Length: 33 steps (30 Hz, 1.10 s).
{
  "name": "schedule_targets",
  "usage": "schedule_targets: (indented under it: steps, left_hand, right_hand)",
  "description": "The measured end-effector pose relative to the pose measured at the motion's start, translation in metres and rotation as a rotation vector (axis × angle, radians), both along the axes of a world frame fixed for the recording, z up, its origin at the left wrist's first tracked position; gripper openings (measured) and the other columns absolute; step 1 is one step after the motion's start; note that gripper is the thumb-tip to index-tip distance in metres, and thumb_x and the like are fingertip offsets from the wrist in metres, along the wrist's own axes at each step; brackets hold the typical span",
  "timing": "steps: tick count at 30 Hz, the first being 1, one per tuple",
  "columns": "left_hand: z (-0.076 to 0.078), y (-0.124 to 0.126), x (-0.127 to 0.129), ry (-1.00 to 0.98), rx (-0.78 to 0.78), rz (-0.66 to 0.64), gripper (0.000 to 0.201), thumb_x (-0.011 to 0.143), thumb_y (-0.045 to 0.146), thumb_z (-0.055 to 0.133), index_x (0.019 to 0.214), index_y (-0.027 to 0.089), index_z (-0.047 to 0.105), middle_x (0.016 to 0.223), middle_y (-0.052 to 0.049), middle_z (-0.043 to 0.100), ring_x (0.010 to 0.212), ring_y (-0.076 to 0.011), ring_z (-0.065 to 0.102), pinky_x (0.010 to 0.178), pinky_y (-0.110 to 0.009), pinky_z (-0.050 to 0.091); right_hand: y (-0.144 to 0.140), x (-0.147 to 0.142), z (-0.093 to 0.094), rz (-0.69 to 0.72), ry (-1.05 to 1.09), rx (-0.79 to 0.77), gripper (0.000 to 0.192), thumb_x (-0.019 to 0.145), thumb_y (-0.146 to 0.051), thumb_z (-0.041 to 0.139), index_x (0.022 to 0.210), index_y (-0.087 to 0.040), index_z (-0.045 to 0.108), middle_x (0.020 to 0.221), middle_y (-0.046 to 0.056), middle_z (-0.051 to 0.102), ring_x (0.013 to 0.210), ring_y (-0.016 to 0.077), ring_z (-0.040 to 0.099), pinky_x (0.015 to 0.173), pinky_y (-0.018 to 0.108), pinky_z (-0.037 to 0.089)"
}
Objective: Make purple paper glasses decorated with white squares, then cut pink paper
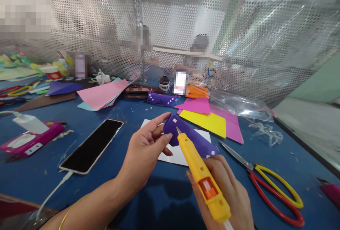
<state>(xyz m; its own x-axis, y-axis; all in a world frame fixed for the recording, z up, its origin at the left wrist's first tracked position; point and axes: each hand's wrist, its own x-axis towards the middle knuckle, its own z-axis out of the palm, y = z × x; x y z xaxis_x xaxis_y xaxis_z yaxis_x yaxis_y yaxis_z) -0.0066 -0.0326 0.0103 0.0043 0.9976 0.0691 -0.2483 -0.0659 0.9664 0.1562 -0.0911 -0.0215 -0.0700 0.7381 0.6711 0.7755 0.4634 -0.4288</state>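
Observation:
My left hand (pixel 148 148) pinches the left end of a purple paper piece (pixel 195 136) between thumb and fingers. Small white squares are stuck near that paper's two ends. In my right hand (pixel 228 187) is a yellow hot glue gun (pixel 198 168), its metal nozzle pointing up and left. The nozzle tip is at the purple paper, just below a white square; whether it touches cannot be made out. Beneath the paper lies a white sheet (pixel 172 155) on the blue table. My right fingers are partly hidden behind the glue gun.
Scissors (pixel 247 164) with red and yellow handles lie at right. At left are a charging phone (pixel 92 146) and a magenta power strip (pixel 34 139). Coloured sheets (pixel 207 122), a purple paper mask (pixel 162 99) and plastic bags (pixel 239 106) lie before a perforated metal screen (pixel 180 17).

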Motion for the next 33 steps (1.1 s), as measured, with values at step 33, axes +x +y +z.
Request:
schedule_targets:
  steps: [33]
  left_hand:
    - [-0.0002,0.0002,-0.0007,-0.032,0.009,-0.022,0.050,0.081,0.021,0.073,0.129,0.024,0.062,0.100,-0.002,0.077,0.074,-0.0120,0.065,0.050,-0.015,0.053]
  right_hand:
    - [-0.0017,-0.0009,0.0009,-0.014,-0.011,-0.004,0.023,0.097,-0.043,0.047,0.093,-0.022,0.054,0.073,0.001,0.059,0.051,0.0119,0.060,0.037,0.019,0.043]
